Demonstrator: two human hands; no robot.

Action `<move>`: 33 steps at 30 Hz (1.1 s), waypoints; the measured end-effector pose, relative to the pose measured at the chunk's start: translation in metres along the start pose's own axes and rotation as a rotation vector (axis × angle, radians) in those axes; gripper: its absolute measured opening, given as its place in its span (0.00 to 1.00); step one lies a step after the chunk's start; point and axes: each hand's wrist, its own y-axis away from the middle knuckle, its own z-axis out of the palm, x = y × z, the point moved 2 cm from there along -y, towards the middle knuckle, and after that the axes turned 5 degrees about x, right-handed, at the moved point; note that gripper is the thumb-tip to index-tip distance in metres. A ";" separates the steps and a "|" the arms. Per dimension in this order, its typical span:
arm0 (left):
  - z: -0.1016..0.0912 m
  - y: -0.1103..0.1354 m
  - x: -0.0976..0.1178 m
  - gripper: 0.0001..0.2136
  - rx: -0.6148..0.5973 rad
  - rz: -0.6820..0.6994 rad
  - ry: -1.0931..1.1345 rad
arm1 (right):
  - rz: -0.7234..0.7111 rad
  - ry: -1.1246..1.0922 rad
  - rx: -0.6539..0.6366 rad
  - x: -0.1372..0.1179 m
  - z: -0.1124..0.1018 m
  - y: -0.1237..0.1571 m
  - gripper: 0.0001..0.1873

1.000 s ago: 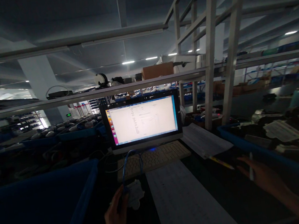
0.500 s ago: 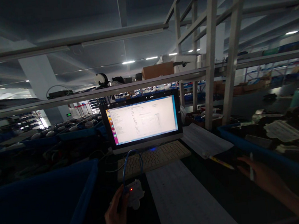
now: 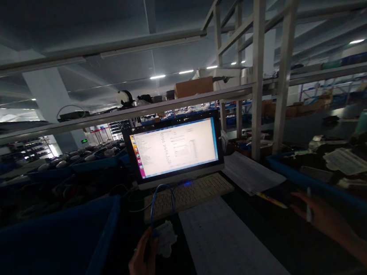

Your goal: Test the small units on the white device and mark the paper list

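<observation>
My left hand rests low on the dark bench with its fingers curled around a small white device. A blue cable runs from that device up over the keyboard. My right hand hovers at the right near the blue bin's edge, a thin white pen held between its fingers. A yellow pencil lies just left of it. Straight ahead the monitor shows a lit white window.
A long printed sheet lies on the bench between my hands, another paper to the right of the keyboard. Blue bins stand at left and right, the right one holding parts and papers. A metal frame and shelf rise behind.
A red light on the white device lit half a second ago and is off now. More lines have appeared in the screen window. Both hands stay where they were.
</observation>
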 end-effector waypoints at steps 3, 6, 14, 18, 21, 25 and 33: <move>0.000 0.000 0.001 0.22 0.003 0.013 0.001 | -0.056 0.051 0.043 -0.007 -0.005 -0.003 0.21; 0.001 0.000 0.000 0.22 0.014 0.014 -0.002 | -0.082 0.059 0.043 -0.011 -0.008 -0.005 0.21; 0.001 0.001 -0.001 0.20 -0.002 0.047 -0.015 | -0.044 0.062 0.022 -0.009 -0.007 -0.004 0.23; 0.001 0.002 0.000 0.21 -0.003 0.023 0.009 | -0.043 0.055 0.018 -0.007 -0.006 -0.003 0.24; 0.001 0.003 0.001 0.21 0.007 -0.001 0.021 | -0.032 0.035 0.024 -0.009 -0.007 -0.003 0.23; -0.001 -0.003 0.004 0.22 0.016 -0.098 0.071 | -0.001 0.012 0.046 -0.012 -0.010 -0.005 0.22; -0.013 -0.046 0.006 0.24 0.232 -0.316 0.231 | -0.030 -0.044 0.069 -0.001 -0.002 -0.004 0.19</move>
